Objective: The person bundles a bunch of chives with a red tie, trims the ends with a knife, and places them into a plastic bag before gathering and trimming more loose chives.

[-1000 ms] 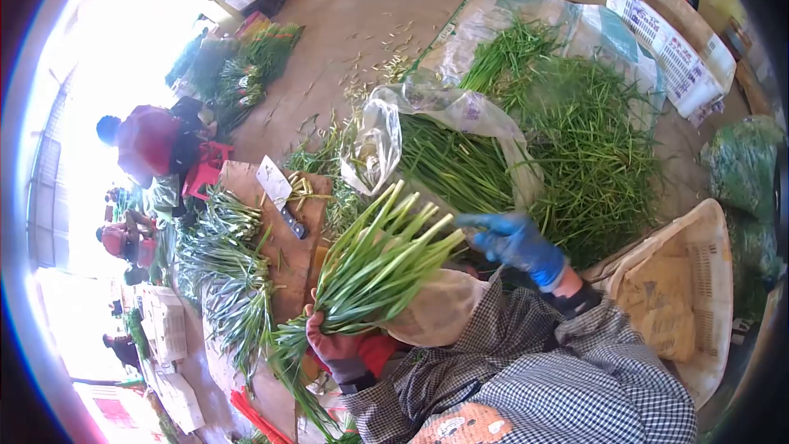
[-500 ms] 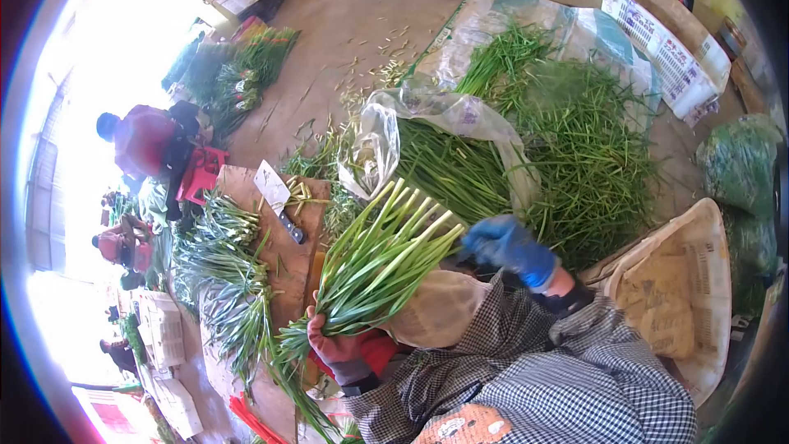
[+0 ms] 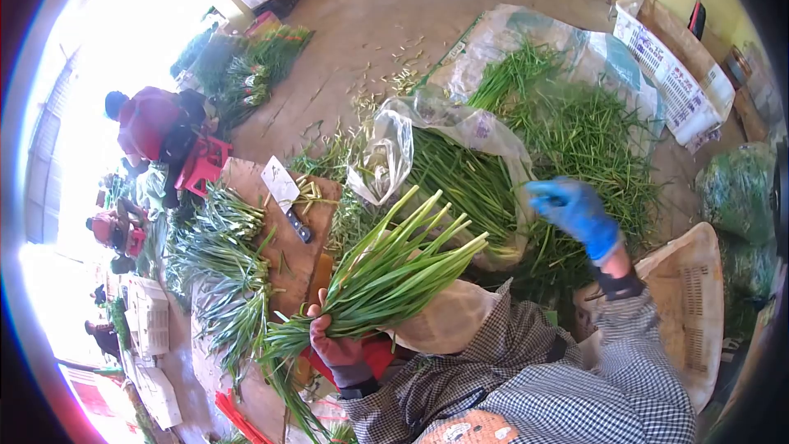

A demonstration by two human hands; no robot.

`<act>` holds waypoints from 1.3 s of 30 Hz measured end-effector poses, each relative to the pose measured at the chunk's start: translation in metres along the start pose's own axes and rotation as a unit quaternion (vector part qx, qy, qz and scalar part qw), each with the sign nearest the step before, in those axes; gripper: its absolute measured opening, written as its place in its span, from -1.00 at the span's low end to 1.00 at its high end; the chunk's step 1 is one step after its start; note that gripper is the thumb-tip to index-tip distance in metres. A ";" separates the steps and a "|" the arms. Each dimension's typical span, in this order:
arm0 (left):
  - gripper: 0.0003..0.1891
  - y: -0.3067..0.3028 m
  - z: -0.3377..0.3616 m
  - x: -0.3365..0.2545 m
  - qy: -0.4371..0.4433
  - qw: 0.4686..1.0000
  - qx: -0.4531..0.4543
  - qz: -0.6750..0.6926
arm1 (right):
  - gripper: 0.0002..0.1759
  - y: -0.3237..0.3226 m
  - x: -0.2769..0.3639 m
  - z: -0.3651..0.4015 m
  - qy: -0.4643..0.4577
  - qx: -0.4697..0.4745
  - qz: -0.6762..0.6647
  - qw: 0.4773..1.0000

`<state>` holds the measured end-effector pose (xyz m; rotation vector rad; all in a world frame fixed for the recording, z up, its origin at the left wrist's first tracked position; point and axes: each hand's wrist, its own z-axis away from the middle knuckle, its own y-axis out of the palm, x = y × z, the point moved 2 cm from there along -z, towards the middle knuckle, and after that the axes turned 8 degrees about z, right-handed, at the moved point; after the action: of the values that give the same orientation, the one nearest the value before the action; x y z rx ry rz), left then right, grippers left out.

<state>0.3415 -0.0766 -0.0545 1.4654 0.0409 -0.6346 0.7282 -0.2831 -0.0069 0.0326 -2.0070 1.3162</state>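
Observation:
My left hand (image 3: 337, 345), in a reddish glove, is closed round the leafy lower part of a bunch of long green stalks (image 3: 403, 279). Their pale ends fan out up and to the right over my lap. My right hand (image 3: 575, 210), in a blue glove, is raised beside the clear plastic bag (image 3: 526, 156), fingers pointing left and apart, nothing visible in them. More green stalks (image 3: 460, 177) lie inside that bag. To the left, a cleaver (image 3: 285, 193) with a dark handle rests on a wooden board (image 3: 288, 279) beside piled leafy bunches (image 3: 218, 255).
Loose greens (image 3: 583, 131) cover a plastic sheet (image 3: 509, 25) ahead. A long white crate (image 3: 674, 74) stands at upper right, and a pale basket (image 3: 686, 304) sits at my right. People, one by a red stool (image 3: 203, 166), are at the left. Trimmings (image 3: 403, 78) litter the floor.
My right hand has moved away from the bunch's pale ends, right and upward. The bunch in my left hand has tipped further to the right. The view has shifted slightly.

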 end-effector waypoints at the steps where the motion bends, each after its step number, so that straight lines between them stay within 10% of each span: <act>1: -0.72 0.003 0.001 0.000 -0.006 1.000 0.005 0.007 | -0.70 0.016 0.016 -0.012 -0.036 0.003 -0.065 0.997; 10: -0.73 -0.007 0.006 -0.008 0.021 0.999 0.018 -0.021 | -0.42 0.089 0.047 -0.054 -0.044 0.167 -0.057 0.983; 16: -0.71 -0.009 0.004 -0.006 0.020 0.999 -0.004 -0.027 | -0.81 0.122 0.059 -0.026 -0.017 0.274 -0.362 0.891; 20: -0.71 -0.007 0.002 -0.006 -0.006 1.000 0.003 -0.017 | -0.83 0.096 0.054 -0.021 0.011 0.158 -0.452 0.878; 27: -0.74 -0.014 0.003 -0.008 -0.025 0.999 -0.007 0.022 | -0.67 -0.020 -0.096 0.010 0.136 -0.049 -0.176 0.974; 29: -0.75 -0.013 0.001 -0.007 -0.031 0.999 0.000 0.019 | -0.58 -0.035 -0.099 0.018 0.096 -0.064 0.324 0.939; 32: -0.76 -0.015 -0.003 -0.004 -0.046 0.999 0.011 0.015 | -0.51 0.017 -0.048 0.001 -0.007 0.011 0.017 1.000; 39: -0.78 -0.020 -0.010 -0.011 -0.065 0.997 0.039 0.014 | -0.64 0.118 0.060 -0.030 0.048 0.322 -0.398 0.857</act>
<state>0.3274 -0.0624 -0.0691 1.4942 -0.1077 -0.7142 0.6542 -0.1812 -0.0586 0.9801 -1.1402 1.2931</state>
